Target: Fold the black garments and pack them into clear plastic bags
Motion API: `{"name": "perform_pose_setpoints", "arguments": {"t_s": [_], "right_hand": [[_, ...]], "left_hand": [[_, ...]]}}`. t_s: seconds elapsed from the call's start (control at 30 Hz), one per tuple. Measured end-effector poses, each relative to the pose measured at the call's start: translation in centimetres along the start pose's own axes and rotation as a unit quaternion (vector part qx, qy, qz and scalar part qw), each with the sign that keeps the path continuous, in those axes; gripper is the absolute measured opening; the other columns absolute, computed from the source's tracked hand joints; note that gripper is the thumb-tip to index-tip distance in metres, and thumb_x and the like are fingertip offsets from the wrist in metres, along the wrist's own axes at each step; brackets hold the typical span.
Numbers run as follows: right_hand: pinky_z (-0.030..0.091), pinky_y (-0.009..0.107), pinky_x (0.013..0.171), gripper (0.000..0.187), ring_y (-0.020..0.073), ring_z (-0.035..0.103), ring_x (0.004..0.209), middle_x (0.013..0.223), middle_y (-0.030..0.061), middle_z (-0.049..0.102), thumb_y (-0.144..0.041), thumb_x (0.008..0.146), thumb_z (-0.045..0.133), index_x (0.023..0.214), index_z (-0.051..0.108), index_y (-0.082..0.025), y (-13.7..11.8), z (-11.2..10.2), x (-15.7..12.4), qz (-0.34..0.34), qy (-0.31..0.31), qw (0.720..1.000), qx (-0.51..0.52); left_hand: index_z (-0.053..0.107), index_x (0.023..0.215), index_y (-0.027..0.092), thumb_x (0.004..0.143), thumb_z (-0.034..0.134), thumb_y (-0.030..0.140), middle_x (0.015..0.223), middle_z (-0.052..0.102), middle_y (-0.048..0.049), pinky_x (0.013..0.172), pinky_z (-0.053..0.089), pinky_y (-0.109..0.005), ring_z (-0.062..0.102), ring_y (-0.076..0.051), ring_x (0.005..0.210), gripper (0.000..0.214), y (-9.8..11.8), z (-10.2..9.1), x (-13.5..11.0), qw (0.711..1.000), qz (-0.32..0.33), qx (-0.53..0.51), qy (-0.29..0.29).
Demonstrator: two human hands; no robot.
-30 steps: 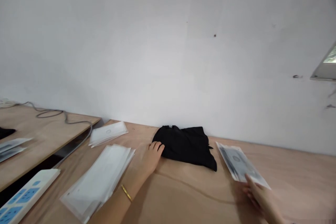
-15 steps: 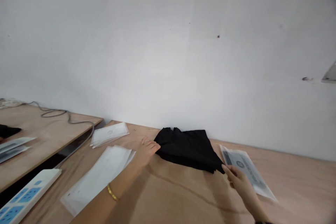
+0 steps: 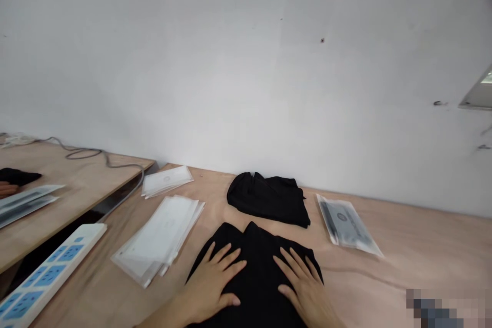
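A black garment (image 3: pixel 255 251) lies on the wooden table (image 3: pixel 384 277) right in front of me. My left hand (image 3: pixel 215 283) rests flat on its left half with fingers spread. My right hand (image 3: pixel 305 289) lies flat on its right half, fingers apart too. Behind them a pile of folded black garments (image 3: pixel 269 199) sits near the wall. To its right lies a clear packet with a dark garment inside (image 3: pixel 346 225).
A stack of empty clear bags (image 3: pixel 161 236) lies at the left, a smaller stack (image 3: pixel 167 181) behind it. A white power strip with blue sockets (image 3: pixel 46 271) bridges the gap to a second table (image 3: pixel 57 189) with a grey cable (image 3: pixel 107 164). Another person's hand (image 3: pixel 7 189) shows at far left.
Both hands left the black pile and the packet and came back toward me. A black garment now lies in front of me under both flat hands.
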State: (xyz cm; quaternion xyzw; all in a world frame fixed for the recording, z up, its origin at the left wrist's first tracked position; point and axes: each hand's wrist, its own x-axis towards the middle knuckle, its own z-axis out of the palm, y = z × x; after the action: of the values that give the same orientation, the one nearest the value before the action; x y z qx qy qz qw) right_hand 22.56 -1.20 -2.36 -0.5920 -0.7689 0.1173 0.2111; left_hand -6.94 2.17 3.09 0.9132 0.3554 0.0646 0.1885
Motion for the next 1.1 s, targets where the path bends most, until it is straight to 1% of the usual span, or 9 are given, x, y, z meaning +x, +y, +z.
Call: {"name": "perform_pose_setpoints", "arguments": {"t_s": [0.1,0.2,0.37,0.47,0.53,0.73,0.9,1.03,1.1], "right_hand": [[0.034,0.048,0.106,0.043,0.0264,0.042,0.129,0.138,0.0044,0.051,-0.043,0.090,0.041,0.130,0.050,-0.029,2.3,0.1,0.3,0.036,0.081,0.996,0.000],[0.038,0.046,0.102,0.042,0.0271,0.049,0.121,0.129,0.0090,0.057,-0.039,0.086,0.046,0.123,0.057,-0.022,4.8,-1.3,1.9,0.078,0.137,0.986,0.059],[0.049,0.040,0.080,0.022,0.0266,0.062,0.086,0.087,0.0072,0.070,-0.038,0.072,0.058,0.083,0.067,-0.022,6.7,-2.4,5.4,0.102,0.099,0.977,0.159],[0.050,0.037,0.071,0.030,0.0246,0.062,0.077,0.077,0.0066,0.068,-0.047,0.077,0.050,0.077,0.065,-0.020,6.8,-2.5,6.4,0.102,0.100,0.971,0.190],[0.049,0.037,0.073,0.035,0.0241,0.062,0.079,0.078,0.0069,0.067,-0.049,0.080,0.046,0.079,0.065,-0.020,6.7,-3.0,6.5,0.098,0.099,0.968,0.209],[0.051,0.035,0.073,0.041,0.0227,0.064,0.078,0.084,0.0014,0.071,-0.022,0.059,0.064,0.099,0.068,-0.022,6.6,-4.1,6.7,0.073,0.027,0.967,0.244],[0.050,0.038,0.074,0.022,0.0236,0.063,0.079,0.078,0.0052,0.069,-0.022,0.068,0.048,0.076,0.069,-0.021,7.6,-2.8,6.1,0.075,0.091,0.969,0.219],[0.048,0.044,0.086,0.030,0.0264,0.063,0.093,0.092,0.0084,0.072,-0.022,0.073,0.043,0.063,0.071,-0.025,8.4,-2.4,4.2,0.030,0.099,0.976,0.192],[0.044,0.048,0.093,0.034,0.0283,0.058,0.109,0.106,0.0082,0.070,-0.023,0.079,0.041,0.075,0.075,-0.026,7.7,-2.5,3.3,0.005,0.114,0.985,0.129]], "left_hand": [[0.037,0.139,0.037,0.083,0.055,0.057,0.146,0.038,-0.0042,0.107,0.017,-0.062,0.031,-0.035,0.134,0.062,-0.1,0.1,-0.9,0.999,-0.034,0.018,0.021],[0.049,0.131,0.029,0.086,0.054,0.049,0.139,0.047,-0.0065,0.103,0.028,-0.056,0.039,-0.034,0.126,0.050,0.2,-1.2,0.7,0.995,-0.063,0.037,0.069],[0.061,0.108,0.020,0.082,0.060,0.039,0.115,0.059,-0.0086,0.094,0.037,-0.040,0.050,-0.028,0.110,0.032,-0.6,-2.8,8.0,0.984,-0.119,-0.053,0.125],[0.063,0.087,0.019,0.079,0.062,0.034,0.096,0.063,-0.0060,0.082,0.042,-0.034,0.057,-0.025,0.093,0.018,-2.4,-2.4,11.0,0.978,-0.139,-0.118,0.105],[0.060,0.088,0.019,0.084,0.053,0.031,0.087,0.063,-0.0036,0.074,0.043,-0.030,0.058,-0.021,0.084,0.015,-3.8,-1.8,11.8,0.974,-0.145,-0.139,0.102],[0.061,0.096,0.019,0.055,0.078,0.024,0.075,0.063,0.0029,0.061,0.043,-0.026,0.059,-0.019,0.069,0.045,-6.2,-1.0,12.1,0.973,-0.127,-0.181,0.059],[0.067,0.092,0.018,0.075,0.059,0.016,0.088,0.066,-0.0016,0.072,0.045,-0.029,0.060,-0.020,0.082,0.019,-5.8,-1.3,11.2,0.976,-0.092,-0.175,0.087],[0.071,0.092,0.026,0.078,0.044,0.002,0.109,0.064,0.0002,0.095,0.038,-0.035,0.053,-0.020,0.107,0.039,-4.7,-1.9,7.6,0.989,-0.025,-0.124,0.082],[0.067,0.108,0.032,0.081,0.041,0.001,0.125,0.058,0.0018,0.102,0.033,-0.039,0.044,-0.022,0.120,0.048,-3.9,-2.0,5.9,0.995,0.008,-0.058,0.081]]}}
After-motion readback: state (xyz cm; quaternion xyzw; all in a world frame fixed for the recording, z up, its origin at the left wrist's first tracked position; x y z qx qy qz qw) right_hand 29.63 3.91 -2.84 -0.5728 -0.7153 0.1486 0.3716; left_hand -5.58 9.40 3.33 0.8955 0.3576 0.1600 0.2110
